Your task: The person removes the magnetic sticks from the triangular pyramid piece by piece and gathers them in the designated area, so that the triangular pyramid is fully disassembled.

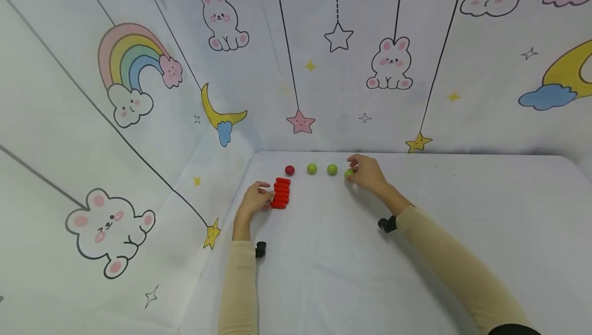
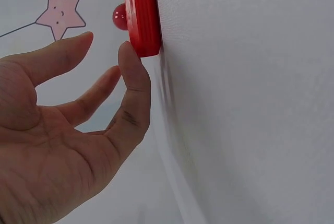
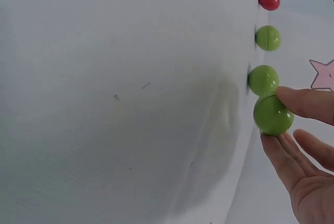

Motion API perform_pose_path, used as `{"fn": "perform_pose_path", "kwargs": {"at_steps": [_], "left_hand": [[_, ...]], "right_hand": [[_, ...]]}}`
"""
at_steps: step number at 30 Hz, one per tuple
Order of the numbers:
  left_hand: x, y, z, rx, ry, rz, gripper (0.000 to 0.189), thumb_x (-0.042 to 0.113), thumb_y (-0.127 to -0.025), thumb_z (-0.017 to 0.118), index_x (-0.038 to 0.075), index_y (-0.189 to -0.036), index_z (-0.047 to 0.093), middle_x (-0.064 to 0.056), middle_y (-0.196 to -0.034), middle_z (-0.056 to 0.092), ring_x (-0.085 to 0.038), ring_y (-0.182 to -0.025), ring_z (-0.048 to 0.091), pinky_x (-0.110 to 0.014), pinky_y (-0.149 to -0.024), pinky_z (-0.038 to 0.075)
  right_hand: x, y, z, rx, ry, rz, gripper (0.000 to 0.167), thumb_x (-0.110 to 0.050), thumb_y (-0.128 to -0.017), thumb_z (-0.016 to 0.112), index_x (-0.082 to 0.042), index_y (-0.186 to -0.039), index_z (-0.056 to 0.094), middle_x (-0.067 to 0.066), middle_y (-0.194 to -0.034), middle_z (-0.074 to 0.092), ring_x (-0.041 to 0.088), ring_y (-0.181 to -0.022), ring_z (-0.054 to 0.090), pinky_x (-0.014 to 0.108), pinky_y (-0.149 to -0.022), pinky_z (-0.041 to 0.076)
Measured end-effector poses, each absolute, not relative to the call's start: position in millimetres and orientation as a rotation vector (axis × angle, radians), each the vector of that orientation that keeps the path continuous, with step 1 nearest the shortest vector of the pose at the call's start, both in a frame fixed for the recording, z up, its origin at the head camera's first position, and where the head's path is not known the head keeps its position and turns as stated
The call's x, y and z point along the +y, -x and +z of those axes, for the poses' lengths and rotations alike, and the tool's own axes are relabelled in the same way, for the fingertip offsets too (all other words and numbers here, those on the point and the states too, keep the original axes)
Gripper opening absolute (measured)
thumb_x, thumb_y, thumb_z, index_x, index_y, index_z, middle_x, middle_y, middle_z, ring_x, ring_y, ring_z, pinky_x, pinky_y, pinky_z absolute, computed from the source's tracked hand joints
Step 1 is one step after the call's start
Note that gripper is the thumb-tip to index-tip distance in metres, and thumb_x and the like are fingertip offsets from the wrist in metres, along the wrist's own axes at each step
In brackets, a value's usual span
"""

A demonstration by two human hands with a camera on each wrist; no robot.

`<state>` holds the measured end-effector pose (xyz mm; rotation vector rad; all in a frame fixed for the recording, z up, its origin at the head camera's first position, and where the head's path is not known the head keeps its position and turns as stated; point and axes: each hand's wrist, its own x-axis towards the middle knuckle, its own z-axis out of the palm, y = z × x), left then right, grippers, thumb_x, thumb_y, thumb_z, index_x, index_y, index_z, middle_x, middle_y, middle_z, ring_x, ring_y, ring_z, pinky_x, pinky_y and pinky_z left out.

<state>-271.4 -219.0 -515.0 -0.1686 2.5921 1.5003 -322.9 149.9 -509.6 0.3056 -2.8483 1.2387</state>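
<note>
Between thumb and fingers, my right hand (image 1: pixel 367 173) pinches a green ball (image 3: pixel 273 115) at the right end of a row of balls. Left of it in the head view lie two more green balls, a nearer one (image 1: pixel 332 169) and a farther one (image 1: pixel 312 169), then a red ball (image 1: pixel 289 170). My left hand (image 1: pixel 256 199) is beside a column of several red, rod-like pieces (image 1: pixel 280 193). In the left wrist view one fingertip touches or nearly touches the end of the red pieces (image 2: pixel 142 15), with the thumb held apart.
A white cloth covers the table (image 1: pixel 333 263). Behind and to the left rise white walls printed with rabbits, stars and rainbows, such as a pink star (image 1: pixel 301 122). A black wrist device (image 1: pixel 387 224) sits by the right sleeve, another (image 1: pixel 261 249) by the left.
</note>
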Motion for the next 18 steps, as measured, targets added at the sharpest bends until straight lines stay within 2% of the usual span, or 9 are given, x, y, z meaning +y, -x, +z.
{"fn": "perform_pose_path", "kwargs": {"at_steps": [10, 18], "left_hand": [[-220, 273, -518, 2.603, 0.193, 1.500, 0.043, 0.016, -0.102, 0.066, 0.000, -0.141, 0.055, -0.021, -0.119, 0.059, -0.031, -0.098, 0.066, -0.039, -0.080, 0.063], [-220, 272, -517, 2.595, 0.219, 1.511, 0.045, 0.018, -0.102, 0.067, 0.000, -0.142, 0.055, -0.021, -0.122, 0.059, -0.033, -0.102, 0.067, -0.040, -0.082, 0.063]], "right_hand": [[142, 341, -516, -2.816, -0.288, 1.291, 0.061, 0.002, -0.084, 0.082, 0.005, -0.140, 0.057, 0.024, -0.132, 0.063, 0.037, -0.120, 0.066, 0.047, -0.097, 0.056], [138, 351, -520, -2.817, -0.271, 1.257, 0.058, -0.001, -0.084, 0.082, 0.005, -0.136, 0.059, 0.023, -0.128, 0.065, 0.037, -0.120, 0.065, 0.049, -0.100, 0.054]]}}
